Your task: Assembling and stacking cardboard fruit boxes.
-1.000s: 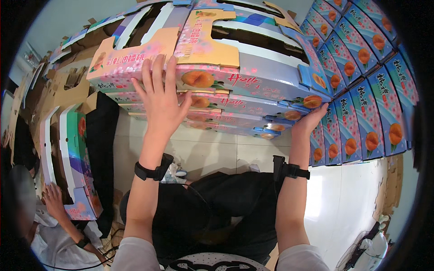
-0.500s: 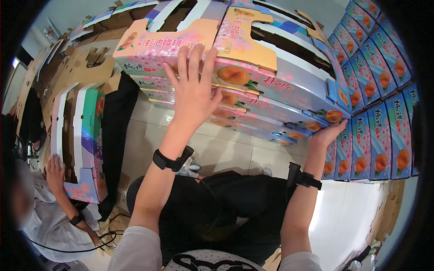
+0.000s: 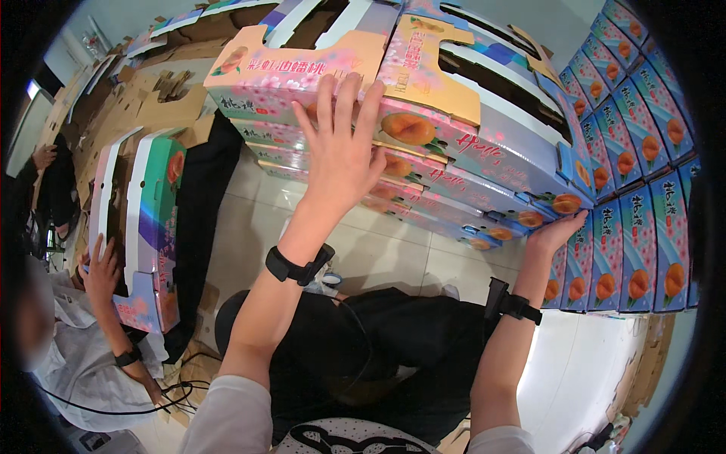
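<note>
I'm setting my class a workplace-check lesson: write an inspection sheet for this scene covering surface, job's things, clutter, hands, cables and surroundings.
Surface: pale tiled floor, brightly lit at right.
Job's things: stacked boxes, fruit prints on their sides, slotted tops facing up.
Clutter: brown cardboard at left, with loose pieces on it.
Grip: left hand spread across the upper front edge; right hand at the near right corner, load unclear.
Cables: black cable at lower left.
Surroundings: another person's hand at a separate box at left; blue boxes in rows at right.
</note>
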The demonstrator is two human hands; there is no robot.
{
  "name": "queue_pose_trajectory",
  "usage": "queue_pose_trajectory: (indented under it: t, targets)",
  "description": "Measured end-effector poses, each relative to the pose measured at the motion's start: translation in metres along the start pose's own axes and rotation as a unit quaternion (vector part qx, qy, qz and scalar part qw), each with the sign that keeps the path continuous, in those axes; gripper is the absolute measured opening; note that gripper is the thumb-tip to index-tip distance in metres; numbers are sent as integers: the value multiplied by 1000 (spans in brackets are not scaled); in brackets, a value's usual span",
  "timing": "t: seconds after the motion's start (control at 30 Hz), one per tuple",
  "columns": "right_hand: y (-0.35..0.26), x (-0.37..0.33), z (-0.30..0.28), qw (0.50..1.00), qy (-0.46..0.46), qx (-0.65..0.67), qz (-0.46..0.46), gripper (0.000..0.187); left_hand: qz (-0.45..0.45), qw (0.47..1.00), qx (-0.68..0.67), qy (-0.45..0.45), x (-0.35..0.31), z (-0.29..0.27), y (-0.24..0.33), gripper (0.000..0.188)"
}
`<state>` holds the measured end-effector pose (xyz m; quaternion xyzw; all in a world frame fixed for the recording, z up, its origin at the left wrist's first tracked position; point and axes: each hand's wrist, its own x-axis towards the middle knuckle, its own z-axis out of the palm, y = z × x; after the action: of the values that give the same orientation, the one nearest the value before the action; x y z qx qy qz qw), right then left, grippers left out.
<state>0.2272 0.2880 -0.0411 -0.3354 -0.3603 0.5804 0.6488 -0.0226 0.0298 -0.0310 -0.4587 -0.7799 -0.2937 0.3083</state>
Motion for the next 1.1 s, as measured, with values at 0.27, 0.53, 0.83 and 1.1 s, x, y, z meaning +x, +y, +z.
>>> queue_pose_trajectory:
  t: [0.27, 0.53, 0.83, 1.1]
  targets:
    - [-4, -4, 0, 1000, 0, 3, 11, 65, -10, 1000, -2, -1, -2, -1, 1, 101]
    - [-4, -2, -1, 1000, -3, 4, 4, 63, -9, 1000, -5, 4, -1, 0, 1, 100]
    - [0, 8, -8, 1000, 7, -2, 4, 69, -13, 1000, -2, -1, 0, 0, 2, 100]
    - [1, 10, -10, 1000, 1, 9, 5, 67, -17, 1000, -10, -5, 0, -4, 5, 100]
